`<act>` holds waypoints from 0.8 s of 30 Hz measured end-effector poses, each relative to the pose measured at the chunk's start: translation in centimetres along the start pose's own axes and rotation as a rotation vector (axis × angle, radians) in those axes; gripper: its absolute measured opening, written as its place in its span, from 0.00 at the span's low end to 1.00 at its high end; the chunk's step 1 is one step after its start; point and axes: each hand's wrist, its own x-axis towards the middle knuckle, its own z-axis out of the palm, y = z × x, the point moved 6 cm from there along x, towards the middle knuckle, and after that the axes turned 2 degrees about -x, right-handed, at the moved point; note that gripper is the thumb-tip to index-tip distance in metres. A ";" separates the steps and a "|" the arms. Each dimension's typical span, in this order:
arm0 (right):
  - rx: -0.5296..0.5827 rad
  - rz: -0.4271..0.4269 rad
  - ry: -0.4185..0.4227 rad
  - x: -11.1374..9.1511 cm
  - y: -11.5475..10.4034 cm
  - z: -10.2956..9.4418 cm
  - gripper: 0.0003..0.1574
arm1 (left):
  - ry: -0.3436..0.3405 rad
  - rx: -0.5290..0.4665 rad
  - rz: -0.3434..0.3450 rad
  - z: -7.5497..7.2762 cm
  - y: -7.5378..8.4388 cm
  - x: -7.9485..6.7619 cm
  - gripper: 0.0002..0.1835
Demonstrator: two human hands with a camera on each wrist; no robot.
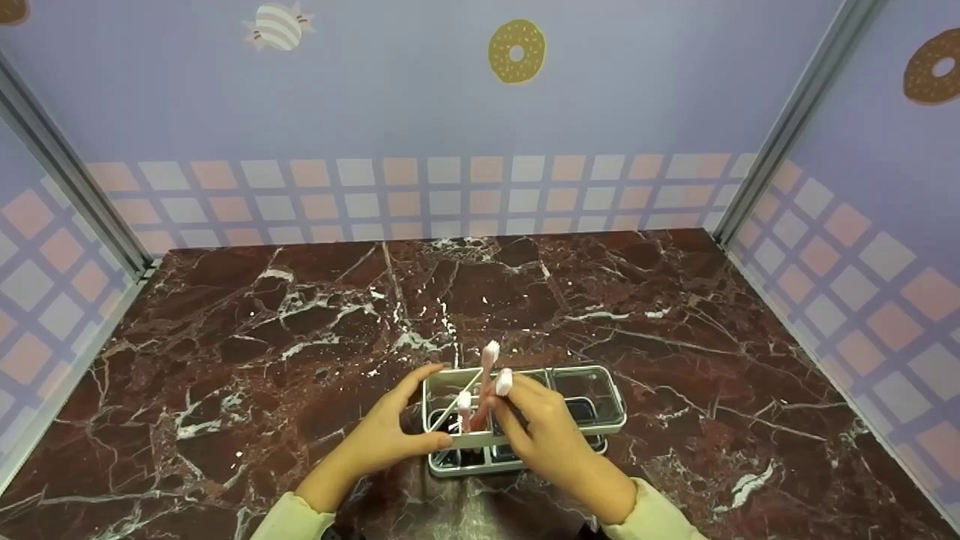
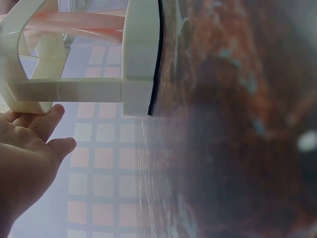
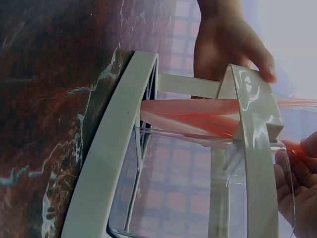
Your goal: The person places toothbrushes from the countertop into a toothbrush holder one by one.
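A cream toothbrush holder (image 1: 466, 441) with an upper frame and a lower base stands upright on the table. My left hand (image 1: 384, 435) grips its left end, thumb at the front of the upper rim and fingers toward the back. Several pink toothbrushes with white bristles stand in the left section, one toothbrush (image 1: 491, 354) leaning at the back and another (image 1: 464, 405) at the front. Between thumb and fingertips my right hand (image 1: 551, 435) pinches a toothbrush (image 1: 505, 382) just below its head. Pink handles (image 3: 193, 106) reach down to the base in the right wrist view.
A clear plastic cup (image 3: 168, 183) sits in the holder beside the toothbrushes. The marbled dark red table (image 1: 480, 300) spreads around it. Purple panels with a checked band (image 1: 442, 191) enclose the back and both sides.
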 end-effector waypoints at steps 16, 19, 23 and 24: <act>-0.058 -0.021 0.005 -0.4 -0.5 0.1 0.03 | 0.004 -0.004 -0.005 0.1 0.0 -0.1 0.47; -0.054 0.013 0.017 -0.5 -0.4 0.0 0.06 | 0.002 0.002 -0.003 0.2 0.1 -0.1 0.46; -0.048 0.028 0.028 -0.6 -0.2 -0.1 0.07 | 0.000 0.002 0.002 0.2 0.1 -0.1 0.46; -0.045 0.025 0.029 -0.6 -0.2 -0.1 0.07 | -0.001 -0.002 0.003 0.2 0.1 -0.1 0.46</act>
